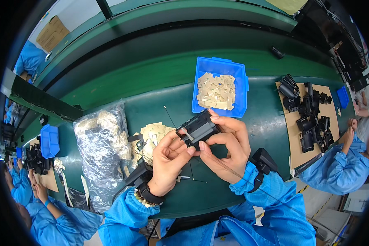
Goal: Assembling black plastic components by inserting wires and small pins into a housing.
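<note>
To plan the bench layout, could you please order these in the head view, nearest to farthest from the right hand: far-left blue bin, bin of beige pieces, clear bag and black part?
From the right hand:
1. Black part: in its grip.
2. Bin of beige pieces: ahead.
3. Clear bag: to the left.
4. Far-left blue bin: past the bag.

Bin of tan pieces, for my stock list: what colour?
The bin is blue, shown best in the head view.

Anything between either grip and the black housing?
Nothing visible: the left grip and right grip both touch the black housing. A thin dark wire juts up beside its left end, seemingly in neither one's way.
</note>
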A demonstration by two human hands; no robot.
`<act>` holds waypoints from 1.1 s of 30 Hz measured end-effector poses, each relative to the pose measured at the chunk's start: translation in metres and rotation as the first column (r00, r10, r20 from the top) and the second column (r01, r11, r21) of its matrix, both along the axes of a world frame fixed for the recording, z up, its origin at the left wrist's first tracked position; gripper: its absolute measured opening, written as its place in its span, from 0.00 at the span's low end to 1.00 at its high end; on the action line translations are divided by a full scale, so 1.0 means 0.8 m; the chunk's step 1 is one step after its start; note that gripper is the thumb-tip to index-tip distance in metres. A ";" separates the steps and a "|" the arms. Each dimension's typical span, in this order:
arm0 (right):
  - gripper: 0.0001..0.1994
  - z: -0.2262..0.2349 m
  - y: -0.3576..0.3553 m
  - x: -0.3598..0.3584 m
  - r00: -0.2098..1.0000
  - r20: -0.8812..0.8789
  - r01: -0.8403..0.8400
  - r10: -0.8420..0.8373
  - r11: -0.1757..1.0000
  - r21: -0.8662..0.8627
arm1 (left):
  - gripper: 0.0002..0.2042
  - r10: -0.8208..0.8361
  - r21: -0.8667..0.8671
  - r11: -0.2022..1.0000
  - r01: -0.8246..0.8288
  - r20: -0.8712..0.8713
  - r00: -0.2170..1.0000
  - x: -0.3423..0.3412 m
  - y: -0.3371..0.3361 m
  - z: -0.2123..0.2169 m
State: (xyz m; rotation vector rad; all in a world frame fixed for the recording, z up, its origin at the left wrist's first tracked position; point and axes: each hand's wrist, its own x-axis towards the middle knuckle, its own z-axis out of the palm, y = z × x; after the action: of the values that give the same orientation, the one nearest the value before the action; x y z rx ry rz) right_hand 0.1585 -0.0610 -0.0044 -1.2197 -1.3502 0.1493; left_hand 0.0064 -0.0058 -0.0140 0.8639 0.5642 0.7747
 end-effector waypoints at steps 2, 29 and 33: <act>0.07 0.000 0.001 0.000 1.000 -0.004 0.002 -0.002 1.000 -0.004 | 0.21 0.000 -0.004 1.000 0.000 0.008 1.000 0.000 0.000 0.001; 0.09 -0.011 0.009 0.006 0.974 0.213 0.073 -0.073 0.997 0.011 | 0.18 0.002 -0.105 0.995 -0.001 0.006 1.000 0.001 0.001 -0.001; 0.09 -0.011 0.009 0.005 0.973 0.217 0.072 -0.075 0.997 0.023 | 0.18 0.011 -0.080 0.997 -0.010 0.006 1.000 0.001 0.000 -0.001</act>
State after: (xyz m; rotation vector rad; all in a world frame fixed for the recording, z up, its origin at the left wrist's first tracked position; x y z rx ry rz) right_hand 0.1627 -0.0537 -0.0131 -1.3006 -1.4893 -0.0485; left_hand 0.0074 -0.0060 -0.0151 0.7852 0.5910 0.7589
